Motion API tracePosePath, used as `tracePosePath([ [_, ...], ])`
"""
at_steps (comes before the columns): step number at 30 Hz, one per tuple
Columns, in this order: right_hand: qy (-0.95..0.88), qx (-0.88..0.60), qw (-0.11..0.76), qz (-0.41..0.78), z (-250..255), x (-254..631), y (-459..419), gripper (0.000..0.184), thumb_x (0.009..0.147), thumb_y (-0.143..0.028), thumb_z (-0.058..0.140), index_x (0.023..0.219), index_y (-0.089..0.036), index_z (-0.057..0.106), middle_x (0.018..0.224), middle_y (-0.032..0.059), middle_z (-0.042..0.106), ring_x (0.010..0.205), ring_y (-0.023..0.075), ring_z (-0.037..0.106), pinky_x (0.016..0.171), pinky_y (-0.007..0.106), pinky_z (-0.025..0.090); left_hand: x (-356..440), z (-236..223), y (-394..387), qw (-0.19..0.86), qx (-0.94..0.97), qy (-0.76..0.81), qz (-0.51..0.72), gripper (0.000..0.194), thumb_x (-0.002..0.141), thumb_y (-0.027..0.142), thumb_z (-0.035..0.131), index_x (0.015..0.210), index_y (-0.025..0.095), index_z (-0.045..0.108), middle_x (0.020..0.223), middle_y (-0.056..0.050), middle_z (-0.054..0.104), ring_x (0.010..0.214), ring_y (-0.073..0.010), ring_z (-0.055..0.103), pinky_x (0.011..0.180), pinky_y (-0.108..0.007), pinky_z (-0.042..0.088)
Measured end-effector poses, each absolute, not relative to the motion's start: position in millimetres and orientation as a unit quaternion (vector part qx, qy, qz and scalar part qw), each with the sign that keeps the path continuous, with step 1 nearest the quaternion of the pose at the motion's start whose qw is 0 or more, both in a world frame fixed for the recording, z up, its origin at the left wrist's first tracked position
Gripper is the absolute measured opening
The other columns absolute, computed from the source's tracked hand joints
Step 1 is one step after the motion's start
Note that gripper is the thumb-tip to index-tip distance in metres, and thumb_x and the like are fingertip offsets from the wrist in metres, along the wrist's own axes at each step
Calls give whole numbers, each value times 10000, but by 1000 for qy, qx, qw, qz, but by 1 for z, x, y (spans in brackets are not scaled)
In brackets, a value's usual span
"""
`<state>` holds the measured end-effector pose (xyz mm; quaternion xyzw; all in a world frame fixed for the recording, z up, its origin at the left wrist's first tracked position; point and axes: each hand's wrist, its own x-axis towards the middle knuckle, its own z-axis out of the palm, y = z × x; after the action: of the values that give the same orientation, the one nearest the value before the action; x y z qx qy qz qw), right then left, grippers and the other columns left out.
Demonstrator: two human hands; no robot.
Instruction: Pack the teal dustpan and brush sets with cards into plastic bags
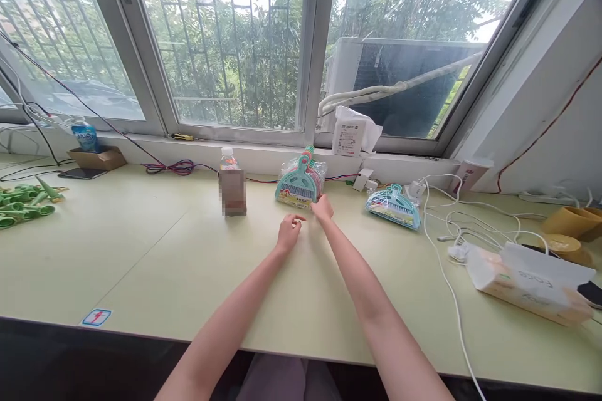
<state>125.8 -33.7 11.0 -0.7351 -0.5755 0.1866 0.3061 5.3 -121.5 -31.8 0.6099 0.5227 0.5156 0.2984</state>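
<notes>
Several wrapped mini dustpan and brush sets [298, 187], green in front with pink and red ones behind, stand upright against the wall below the window. My right hand [322, 208] is closed at the lower right corner of this stack, its fingertips partly hidden. Just in front and to the left, my left hand [288, 233] is above the table with nothing in it, one finger stretched toward the right. Farther right lies another wrapped dustpan and brush set [393, 207], blue-green, apart from both hands.
A bottle [227, 160] stands behind a blurred box [232, 193] on the left. A tissue pack [348, 136] rests on the sill. White cables [451, 301] and a tissue box [527, 282] lie at right. Green plastic pieces [28, 203] are at far left.
</notes>
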Motion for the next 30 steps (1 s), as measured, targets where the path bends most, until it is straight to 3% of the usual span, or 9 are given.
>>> tracePosePath([
  [3, -603, -717, 297, 187, 10, 138, -55, 199, 853, -285, 491, 1014, -211, 583, 1026, 94, 675, 941, 232, 623, 714, 289, 409, 1, -31, -119, 263, 555, 527, 588, 269, 777, 117, 512, 1000, 218, 624, 1077, -82, 574, 961, -206, 574, 838, -349, 470],
  [7, -658, -674, 300, 149, -2, 167, -100, 249, 896, -280, 394, 1053, -198, 569, 868, 85, 682, 787, 210, 623, 628, 273, 372, -7, -26, -119, 231, 399, 572, 678, 380, 809, 190, 568, 1179, 227, 490, 1245, -113, 491, 1153, -230, 484, 968, -381, 397],
  [9, -695, -640, 294, 146, -8, 187, -119, 249, 898, -293, 383, 1046, -211, 566, 740, 43, 664, 668, 194, 599, 592, 268, 356, -10, -21, -120, 274, 376, 549, 694, 425, 820, 266, 596, 1216, 228, 446, 1276, -112, 487, 1182, -232, 469, 972, -360, 390],
  [12, -704, -618, 315, 152, -16, 214, -133, 229, 882, -305, 399, 1012, -239, 576, 729, 10, 662, 587, 177, 567, 582, 266, 360, -8, -15, -122, 403, 477, 445, 643, 420, 799, 397, 631, 1151, 201, 510, 1112, -82, 599, 1080, -241, 542, 893, -332, 434],
  [16, -681, -607, 384, 144, -24, 231, -133, 215, 867, -323, 417, 977, -232, 578, 887, 35, 678, 610, 172, 567, 601, 280, 385, -2, -16, -125, 454, 602, 377, 538, 356, 731, 436, 677, 937, 153, 617, 870, -42, 644, 881, -224, 601, 796, -324, 467],
  [21, -647, -594, 475, 53, -32, 232, -138, 280, 882, -404, 430, 1063, -201, 495, 1114, 84, 593, 659, 152, 570, 601, 283, 397, 3, -29, -122, 481, 536, 396, 569, 349, 684, 358, 712, 941, 151, 600, 851, -38, 663, 818, -210, 628, 779, -354, 500],
  [23, -683, -568, 459, 16, -32, 227, -144, 244, 912, -396, 402, 1027, -210, 510, 1074, 72, 592, 727, 163, 577, 633, 285, 405, 1, -34, -118, 497, 487, 402, 595, 390, 681, 354, 721, 990, 158, 585, 915, -54, 676, 848, -214, 640, 808, -376, 508],
  [27, -784, -476, 396, -36, -23, 208, -160, 229, 953, -342, 376, 949, -228, 575, 1050, 66, 622, 992, 202, 547, 839, 324, 392, -5, -39, -109, 507, 424, 409, 630, 460, 680, 371, 742, 1056, 183, 558, 1026, -74, 670, 915, -227, 647, 846, -399, 514],
  [30, -800, -463, 379, -49, -16, 199, -167, 235, 958, -314, 383, 954, -229, 603, 1080, 62, 637, 1034, 204, 532, 875, 339, 356, -12, -46, -95, 520, 385, 416, 639, 462, 686, 360, 739, 1074, 207, 540, 996, -61, 673, 877, -221, 658, 820, -404, 529],
])
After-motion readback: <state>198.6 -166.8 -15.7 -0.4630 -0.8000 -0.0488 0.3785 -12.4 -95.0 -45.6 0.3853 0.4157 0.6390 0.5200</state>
